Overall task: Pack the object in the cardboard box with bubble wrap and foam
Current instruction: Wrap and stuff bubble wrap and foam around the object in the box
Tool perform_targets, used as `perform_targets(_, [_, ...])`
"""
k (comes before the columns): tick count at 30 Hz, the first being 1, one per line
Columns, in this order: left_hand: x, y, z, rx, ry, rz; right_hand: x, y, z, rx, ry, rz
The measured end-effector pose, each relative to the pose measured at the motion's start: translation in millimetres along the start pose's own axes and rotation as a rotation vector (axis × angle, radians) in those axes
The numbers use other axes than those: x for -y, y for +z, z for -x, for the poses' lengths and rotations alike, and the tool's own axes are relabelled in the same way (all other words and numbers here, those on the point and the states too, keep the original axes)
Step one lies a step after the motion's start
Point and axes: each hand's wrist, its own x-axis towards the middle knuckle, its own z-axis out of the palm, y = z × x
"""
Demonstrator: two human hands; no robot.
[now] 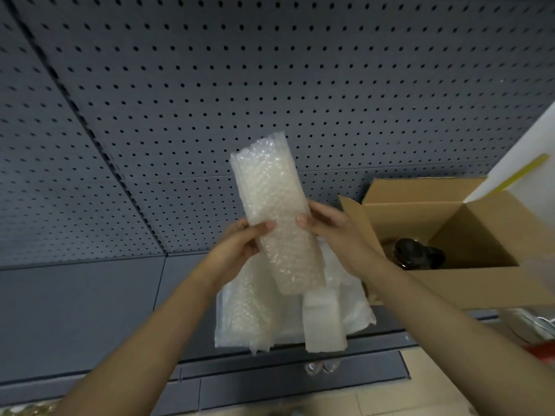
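Two hands: both closed on one roll of bubble wrap, held up in the middle of the view.
Left hand (240,244): at 7 o'clock of the roll, fingers curled round its lower half, thumb lying across the front.
Right hand (326,225): at 3 o'clock of the roll, fingers pressed on its right edge, thumb on the front, tip near the left thumb.
Bubble wrap roll (273,205): a long flattened tube of clear bubble film, tilted with its top toward 11 o'clock, raised above the shelf and in front of the pegboard.
Packing pile (357,304): directly below the roll at 6 o'clock, a clear plastic bag lying on the shelf.
Second bubble wrap piece (252,313): lies on the left part of the pile, reaching the shelf's front edge.
Foam block (322,321): white, on the right part of the pile, its near end hanging just over the shelf's front edge.
Cardboard box (450,286): at 3 o'clock of the hands, on the same shelf, flaps open, behind the right forearm.
Object (416,253): a dark rounded thing lying inside the box near its left wall; what it is cannot be told.
White sheet (522,157): at 2 o'clock, leaning over the box's far right flap, a yellow strip on it.
Shelf (90,295): dark grey.
Pegboard (210,85): dark grey, perforated, fills the upper view.
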Motion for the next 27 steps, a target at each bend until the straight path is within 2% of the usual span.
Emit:
perform_targets(3, [-12.2, 14.4, -8.1, 0.061, 0.051, 0.022, 17.3, -12.0, 4.5, -0.021, -0.045, 0.007])
perform_targets(8, [-20.9, 49.4, -24.7, 0.201, 0.06, 0.044, 40.7, -44.2, 22.4, -0.041, 0.004, -0.126])
perform_targets(13, [-16.3, 92.9, -42.2, 0.225, 0.092, -0.058, 63.5, -94.2, 46.5, -0.125, 0.003, 0.069])
perform_targets(15, [-11.8, 104.7, -50.5, 0.18, 0.117, -0.113, 70.1, -119.0, 54.4, -0.18, -0.004, 0.217])
perform_targets(21, [-5.4, 144.3, -73.1, -0.028, 0.235, -0.335, 79.5, -198.5, 78.3, -0.219, 0.017, 1.011])
perform_targets(27, [12.1, 216.4, -89.8, 0.089, 0.356, -0.882, 55.3, -281.3, 75.7, -0.104, 0.035, 1.255])
